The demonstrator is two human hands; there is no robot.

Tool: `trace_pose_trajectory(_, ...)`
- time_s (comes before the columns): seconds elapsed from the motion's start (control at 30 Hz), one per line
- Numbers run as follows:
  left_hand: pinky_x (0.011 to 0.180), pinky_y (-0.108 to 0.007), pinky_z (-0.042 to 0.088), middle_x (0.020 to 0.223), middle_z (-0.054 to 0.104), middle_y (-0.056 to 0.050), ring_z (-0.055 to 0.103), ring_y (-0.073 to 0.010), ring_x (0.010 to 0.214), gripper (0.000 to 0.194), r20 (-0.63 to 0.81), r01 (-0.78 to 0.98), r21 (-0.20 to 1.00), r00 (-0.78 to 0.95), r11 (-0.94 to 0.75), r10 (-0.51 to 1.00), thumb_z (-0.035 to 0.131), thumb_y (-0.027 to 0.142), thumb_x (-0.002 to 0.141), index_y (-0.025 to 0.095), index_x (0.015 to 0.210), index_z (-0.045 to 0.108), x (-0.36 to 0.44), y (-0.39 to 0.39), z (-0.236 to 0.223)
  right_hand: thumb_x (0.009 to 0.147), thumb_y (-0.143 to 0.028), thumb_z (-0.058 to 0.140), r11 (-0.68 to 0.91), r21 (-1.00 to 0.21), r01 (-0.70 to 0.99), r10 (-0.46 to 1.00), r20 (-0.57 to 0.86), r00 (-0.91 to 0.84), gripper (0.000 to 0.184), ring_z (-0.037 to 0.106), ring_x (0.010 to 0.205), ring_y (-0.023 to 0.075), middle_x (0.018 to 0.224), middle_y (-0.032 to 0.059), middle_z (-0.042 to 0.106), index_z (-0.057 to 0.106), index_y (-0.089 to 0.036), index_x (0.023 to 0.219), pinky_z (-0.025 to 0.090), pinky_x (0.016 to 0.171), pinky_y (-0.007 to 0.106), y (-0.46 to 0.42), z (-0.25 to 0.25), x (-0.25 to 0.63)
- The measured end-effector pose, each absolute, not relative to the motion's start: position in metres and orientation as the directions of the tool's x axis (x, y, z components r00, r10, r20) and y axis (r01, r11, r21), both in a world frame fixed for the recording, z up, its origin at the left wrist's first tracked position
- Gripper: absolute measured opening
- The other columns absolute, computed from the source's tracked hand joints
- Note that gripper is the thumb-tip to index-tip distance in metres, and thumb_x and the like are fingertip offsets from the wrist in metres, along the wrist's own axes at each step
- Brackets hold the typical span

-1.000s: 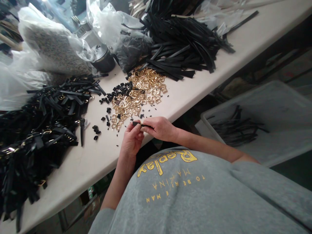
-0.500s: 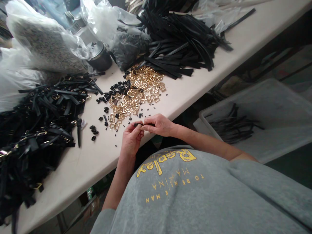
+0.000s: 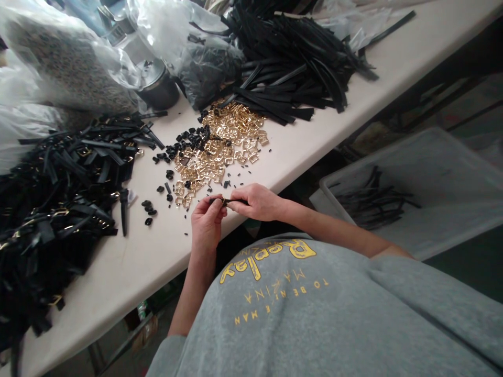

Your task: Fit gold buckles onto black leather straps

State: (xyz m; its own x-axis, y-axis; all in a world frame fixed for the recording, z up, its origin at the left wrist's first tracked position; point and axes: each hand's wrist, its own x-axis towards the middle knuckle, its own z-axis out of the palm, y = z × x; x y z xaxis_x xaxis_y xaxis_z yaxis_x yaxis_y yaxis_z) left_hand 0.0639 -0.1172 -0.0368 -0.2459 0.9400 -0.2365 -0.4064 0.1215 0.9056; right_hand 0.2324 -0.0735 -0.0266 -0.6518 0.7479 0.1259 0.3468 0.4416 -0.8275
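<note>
Both hands meet at the table's near edge around a short black strap point(image 3: 231, 201) with a gold buckle point(image 3: 223, 201) on it. My left hand point(image 3: 207, 215) pinches the buckle end between thumb and fingers. The strap's other part is gripped by my right hand point(image 3: 257, 203), and its far end is hidden in those fingers. Just beyond lies a heap of loose gold buckles point(image 3: 212, 157), with small black loops point(image 3: 192, 139) along its left side. A few more black loops point(image 3: 148, 207) sit left of my left hand.
Black straps with buckles point(image 3: 66, 199) are piled at left. Bare black straps point(image 3: 294, 63) lie at the back, beside plastic bags point(image 3: 70, 57) and a dark metal pot point(image 3: 157, 86). Below the table at right, a translucent bin point(image 3: 444, 193) holds black strips.
My left hand has shifted slightly left, away from my right hand, and more of the strap and buckle shows between them. The camera view has moved a little.
</note>
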Motion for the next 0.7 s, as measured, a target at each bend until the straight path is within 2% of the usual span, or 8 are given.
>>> trace_pose_trajectory(0.13, 0.049, -0.013, 0.046, 0.077, 0.070, 0.000, 0.055, -0.0028, 0.051, 0.033, -0.242, -0.448, 0.890, -0.305, 0.085, 0.921, 0.095, 0.030, 0.052, 0.017, 0.074, 0.073, 0.055, -0.117, -0.036, 0.093, -0.026, 0.049, 0.436, -0.810, 0.392, 0.740, 0.075, -0.668, 0.026, 0.037, 0.060, 0.0096, 0.061, -0.0031, 0.047, 0.053, -0.016, 0.069, 0.025, 0.060, 0.025, -0.078, -0.021, 0.236)
trace_pose_trajectory(0.33, 0.049, -0.011, 0.045, 0.070, 0.066, 0.003, 0.054, -0.0018, 0.050, 0.033, -0.344, -0.545, 0.819, -0.216, 0.179, 0.914, 0.094, 0.025, 0.053, 0.017, 0.078, 0.074, 0.065, -0.120, -0.036, 0.093, -0.024, 0.050, 0.478, -0.775, 0.413, 0.755, 0.123, -0.644, 0.025, 0.039, 0.062, 0.0105, 0.065, -0.0018, 0.050, 0.052, -0.016, 0.069, 0.027, 0.062, 0.025, -0.081, -0.025, 0.232)
trace_pose_trajectory(0.53, 0.053, -0.013, 0.047, 0.069, 0.067, 0.002, 0.057, -0.0030, 0.053, 0.035, -0.354, -0.571, 0.792, -0.142, 0.216, 0.925, 0.095, 0.025, 0.053, 0.016, 0.079, 0.075, 0.076, -0.124, -0.039, 0.095, -0.022, 0.048, 0.519, -0.753, 0.404, 0.744, 0.166, -0.647, 0.020, 0.045, 0.067, 0.0116, 0.075, 0.0012, 0.061, 0.061, -0.015, 0.081, 0.031, 0.065, 0.025, -0.081, -0.029, 0.229)
trace_pose_trajectory(0.7, 0.053, -0.013, 0.047, 0.072, 0.069, 0.000, 0.058, -0.0036, 0.054, 0.030, -0.335, -0.561, 0.801, -0.130, 0.210, 0.933, 0.092, 0.026, 0.058, 0.016, 0.081, 0.076, 0.076, -0.125, -0.040, 0.096, -0.023, 0.049, 0.536, -0.731, 0.422, 0.747, 0.179, -0.640, 0.020, 0.049, 0.070, 0.0123, 0.079, 0.0028, 0.064, 0.065, -0.014, 0.087, 0.032, 0.066, 0.025, -0.082, -0.031, 0.230)
